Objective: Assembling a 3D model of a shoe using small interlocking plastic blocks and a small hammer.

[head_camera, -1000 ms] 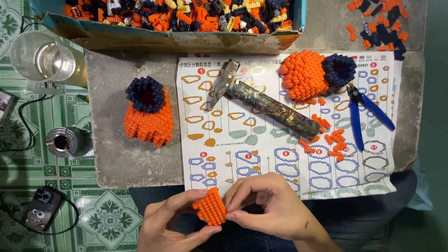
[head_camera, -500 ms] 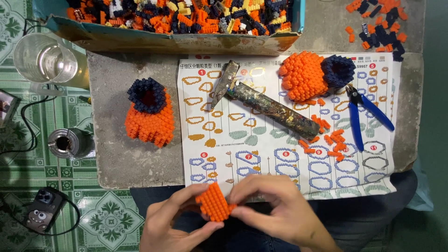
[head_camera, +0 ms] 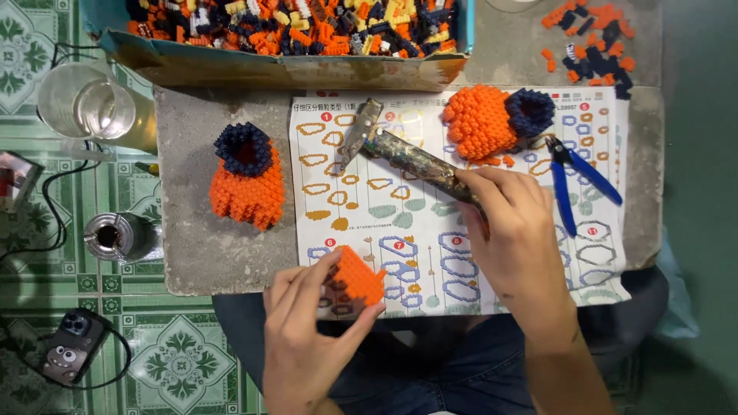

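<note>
Head view: left hand (head_camera: 307, 338) pinches the small orange block piece (head_camera: 356, 277) at the near edge of the instruction sheet (head_camera: 430, 238). Right hand (head_camera: 511, 230) is closed on the handle of the rusty hammer (head_camera: 400, 150), head toward the sheet's far edge. Blue cutters (head_camera: 576, 173) just right of that hand.

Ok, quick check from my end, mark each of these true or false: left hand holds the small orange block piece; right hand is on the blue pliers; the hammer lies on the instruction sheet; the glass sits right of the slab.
1. The left hand holds the small orange block piece: true.
2. The right hand is on the blue pliers: false, it grips the hammer handle.
3. The hammer lies on the instruction sheet: true.
4. The glass sits right of the slab: false, it sits to the left.
</note>
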